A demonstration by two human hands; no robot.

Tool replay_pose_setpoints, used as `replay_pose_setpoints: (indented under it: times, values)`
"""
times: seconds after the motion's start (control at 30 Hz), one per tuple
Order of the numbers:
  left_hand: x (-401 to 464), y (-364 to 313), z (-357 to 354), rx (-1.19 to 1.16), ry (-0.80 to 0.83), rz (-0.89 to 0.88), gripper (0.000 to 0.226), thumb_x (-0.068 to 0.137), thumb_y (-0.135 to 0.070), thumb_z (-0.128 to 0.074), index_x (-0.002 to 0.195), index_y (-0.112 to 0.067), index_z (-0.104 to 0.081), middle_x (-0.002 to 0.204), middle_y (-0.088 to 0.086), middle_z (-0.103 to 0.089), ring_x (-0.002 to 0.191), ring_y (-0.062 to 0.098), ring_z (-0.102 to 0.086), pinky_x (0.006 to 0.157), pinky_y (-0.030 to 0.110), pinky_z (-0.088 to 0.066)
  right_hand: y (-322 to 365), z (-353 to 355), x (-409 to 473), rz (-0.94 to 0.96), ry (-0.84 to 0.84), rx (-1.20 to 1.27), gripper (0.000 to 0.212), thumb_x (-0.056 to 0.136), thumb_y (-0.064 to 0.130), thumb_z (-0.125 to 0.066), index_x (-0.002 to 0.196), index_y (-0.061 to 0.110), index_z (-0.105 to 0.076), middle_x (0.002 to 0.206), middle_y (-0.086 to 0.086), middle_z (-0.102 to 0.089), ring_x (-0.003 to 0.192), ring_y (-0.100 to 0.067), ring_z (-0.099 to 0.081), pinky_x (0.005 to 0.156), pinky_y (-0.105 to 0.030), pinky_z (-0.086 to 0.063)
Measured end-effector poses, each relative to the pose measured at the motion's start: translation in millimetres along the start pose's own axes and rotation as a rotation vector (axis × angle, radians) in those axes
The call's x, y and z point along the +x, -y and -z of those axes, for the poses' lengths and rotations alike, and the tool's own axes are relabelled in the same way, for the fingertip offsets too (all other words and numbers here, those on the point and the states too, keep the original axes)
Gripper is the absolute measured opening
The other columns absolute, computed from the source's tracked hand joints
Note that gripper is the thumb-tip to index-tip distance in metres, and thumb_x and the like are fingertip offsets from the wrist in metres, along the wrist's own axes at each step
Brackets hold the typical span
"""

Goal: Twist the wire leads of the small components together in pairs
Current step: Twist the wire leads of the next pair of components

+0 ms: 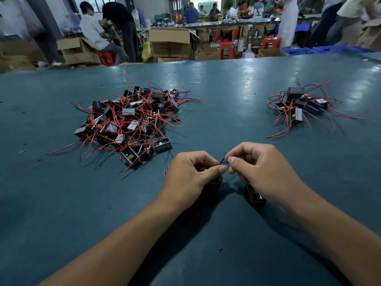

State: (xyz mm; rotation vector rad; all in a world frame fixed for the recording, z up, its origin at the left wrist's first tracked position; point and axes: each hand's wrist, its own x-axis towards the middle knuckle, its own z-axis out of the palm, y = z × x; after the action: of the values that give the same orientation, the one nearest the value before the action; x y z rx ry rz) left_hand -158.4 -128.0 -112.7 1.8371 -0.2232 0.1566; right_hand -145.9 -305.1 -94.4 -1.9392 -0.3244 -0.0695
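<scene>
Where the two hands meet above the dark teal counter (226, 89), thin black and red wire leads (223, 161) are pinched from both sides: the left hand (190, 174) holds them between thumb and curled forefinger, and the right hand (261, 170) does the same with its thumb tip and bent fingers. Only a short crossing stretch of the leads is seen between the fingertips; the rest is hidden inside the hands, so it cannot be told how far the twisting has gone. Beneath the left hand a small black box-shaped component (215, 180) is mostly covered, with just an edge showing. Under the right hand a second small black component (254, 196) is partly exposed, its inner parts too dark to make out. A short red wire end (165, 172) is glimpsed at the left hand's outer side, its origin concealed.

Farther back on the left, a large tangled heap of black components with red leads (129, 118) is spread on the counter, well apart from the hands. A smaller heap of the same parts (301, 106) lies at the far right. Beyond the counter's edge, cardboard boxes (171, 41), red plastic stools (226, 50) and seated people (92, 29) are seen, blurred and partly cut off.
</scene>
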Motion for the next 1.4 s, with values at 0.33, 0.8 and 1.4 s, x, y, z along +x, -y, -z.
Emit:
replay_pose_setpoints:
  times: [0.33,0.8,1.4]
  values:
    - [0,4,-4,-0.029,-0.043,0.031,0.016,0.079,-0.019,-0.085,0.071,-0.013,-0.072,0.064,0.002,-0.072,0.056,0.01,-0.063,0.058,0.031,-0.052,2,-4,-3,0.033,-0.019,0.027,0.009,0.086,0.016,-0.071,0.077,0.018,-0.07,0.068,0.0,-0.07,0.058,-0.009,-0.056,0.061,-0.031,-0.047]
    - [-1,3,-8,-0.014,-0.048,0.014,0.018,0.079,-0.021,-0.084,0.072,-0.011,-0.071,0.067,0.008,-0.071,0.057,0.011,-0.059,0.056,0.029,-0.047,1,-7,-3,0.07,-0.053,0.016,0.01,0.085,0.017,-0.072,0.076,0.017,-0.069,0.069,-0.002,-0.071,0.057,-0.006,-0.053,0.055,-0.02,-0.041]
    - [3,-18,17,0.597,0.021,-0.355,0.017,0.092,-0.038,-0.063,0.083,-0.024,-0.066,0.077,-0.012,-0.056,0.074,-0.001,-0.047,0.075,0.038,-0.041,7,-3,-8,0.219,0.002,-0.207,0.01,0.086,0.015,-0.072,0.077,0.02,-0.07,0.058,0.008,-0.06,0.053,-0.003,-0.047,0.053,-0.013,-0.035]
